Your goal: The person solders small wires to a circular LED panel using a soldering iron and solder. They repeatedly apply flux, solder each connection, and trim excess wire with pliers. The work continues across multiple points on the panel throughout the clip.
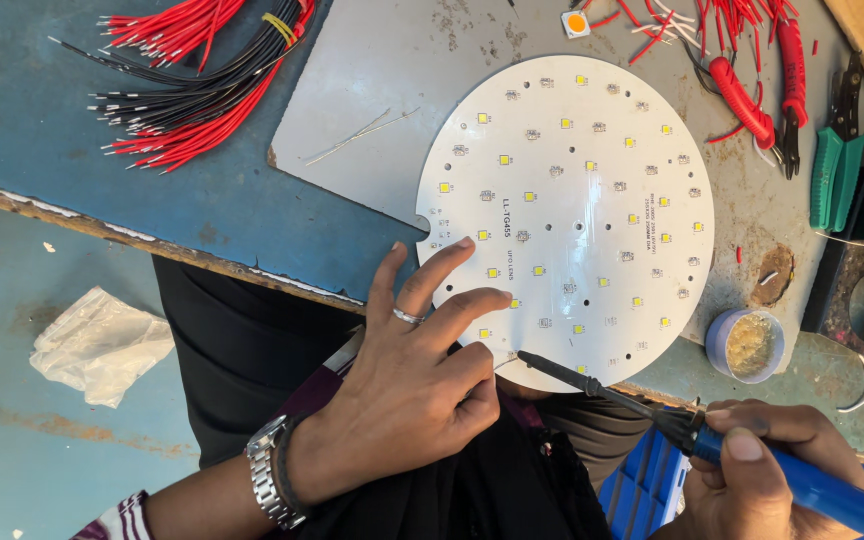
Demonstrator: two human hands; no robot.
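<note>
The board (567,215) is steadied under spread left fingers (452,270) while the iron (652,415), gripped by right fingers (752,450), is tipped beside them.

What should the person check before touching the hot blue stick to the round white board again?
1. Left hand steadies the round white board: ok, fingers rest on its near edge.
2. Right hand grips the blue soldering iron: ok.
3. Iron tip at the board's near edge: ok.
4. Tip clear of the left fingers: not ok, very close.
5. Solder wire at the tip: cannot tell.
6. Flux pot within reach: ok, beside the board.
</note>
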